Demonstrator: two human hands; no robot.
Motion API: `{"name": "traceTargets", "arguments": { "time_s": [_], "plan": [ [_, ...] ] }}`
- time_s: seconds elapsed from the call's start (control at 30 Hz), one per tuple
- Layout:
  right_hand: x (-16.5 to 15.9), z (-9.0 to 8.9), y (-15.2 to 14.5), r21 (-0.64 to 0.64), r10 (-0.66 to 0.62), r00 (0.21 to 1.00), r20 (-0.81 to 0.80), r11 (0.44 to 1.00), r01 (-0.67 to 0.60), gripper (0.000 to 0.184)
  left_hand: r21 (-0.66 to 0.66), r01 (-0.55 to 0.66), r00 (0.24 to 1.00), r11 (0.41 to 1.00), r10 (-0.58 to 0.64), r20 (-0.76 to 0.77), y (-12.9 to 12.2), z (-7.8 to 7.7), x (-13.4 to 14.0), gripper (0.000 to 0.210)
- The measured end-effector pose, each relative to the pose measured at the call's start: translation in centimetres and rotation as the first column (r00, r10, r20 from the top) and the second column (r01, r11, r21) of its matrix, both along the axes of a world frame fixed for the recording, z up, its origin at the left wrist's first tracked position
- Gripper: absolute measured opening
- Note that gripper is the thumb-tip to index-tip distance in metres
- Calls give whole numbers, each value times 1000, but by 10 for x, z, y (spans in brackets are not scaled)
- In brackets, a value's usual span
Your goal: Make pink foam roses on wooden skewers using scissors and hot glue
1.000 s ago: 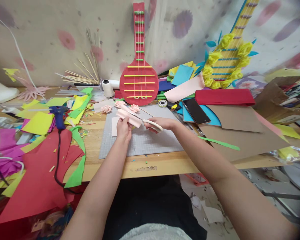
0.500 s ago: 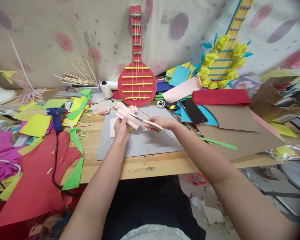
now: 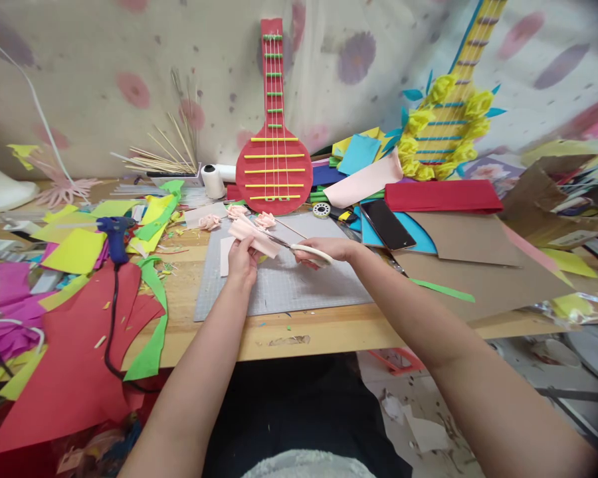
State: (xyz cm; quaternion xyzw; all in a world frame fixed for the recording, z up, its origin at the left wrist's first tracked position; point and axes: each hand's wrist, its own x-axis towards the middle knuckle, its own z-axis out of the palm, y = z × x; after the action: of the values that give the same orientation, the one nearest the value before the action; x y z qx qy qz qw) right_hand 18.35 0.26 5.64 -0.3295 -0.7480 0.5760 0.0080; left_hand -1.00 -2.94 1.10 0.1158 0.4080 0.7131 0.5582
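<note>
My left hand (image 3: 242,261) pinches a strip of pale pink paper (image 3: 260,241) above the grey cutting mat (image 3: 299,292). In my right hand (image 3: 323,249) is a pair of scissors (image 3: 315,253) with pale handles, its blades pointing left at the strip. Whether the blades touch the paper's edge or lie behind it I cannot tell. Just beyond the strip are several pink paper flowers (image 3: 266,220), near a thin stick (image 3: 292,229). A small pale pink piece (image 3: 225,255) lies on the mat by my left hand.
A red paper instrument (image 3: 274,159) leans at the back, with a yellow flowered one (image 3: 441,126) to its right. On the left lie a blue glue gun (image 3: 114,236) and red paper (image 3: 74,338). A phone (image 3: 387,224) rests on the right near brown cardboard (image 3: 478,279).
My right hand has drawn the scissors slightly right and down from the pink strip. My left hand keeps its pinch on the paper. The view has shifted a little.
</note>
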Motion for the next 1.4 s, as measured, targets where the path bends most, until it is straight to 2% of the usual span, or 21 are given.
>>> {"name": "traceTargets", "arguments": {
  "time_s": [0.17, 0.5, 0.77, 1.23, 1.4],
  "plan": [
    [-2, -2, 0, -23, 35, 999, -27, 999, -36, 55, 35, 0, 1000, 999, -1, 28, 0, -1, 1, 15],
    [-8, -10, 3, 21, -10, 1000, -26, 1000, 11, 52, 31, 13, 1000, 999, -14, 27, -2, -1, 4, 15],
    [-7, -16, 4, -22, -68, 997, -48, 998, 67, 51, 15, -8, 999, 1000, 7, 51, -3, 0, 5, 15],
    [-4, -14, 3, 1, -90, 995, -52, 996, 90, 50, -16, 9, 999, 1000, -8, 48, -3, 1, 5, 15],
    [-4, -12, 5, -8, -40, 999, -27, 999, 40, 54, -20, 15, 999, 1000, -14, 35, -4, 1, 5, 15]
  ]
}}
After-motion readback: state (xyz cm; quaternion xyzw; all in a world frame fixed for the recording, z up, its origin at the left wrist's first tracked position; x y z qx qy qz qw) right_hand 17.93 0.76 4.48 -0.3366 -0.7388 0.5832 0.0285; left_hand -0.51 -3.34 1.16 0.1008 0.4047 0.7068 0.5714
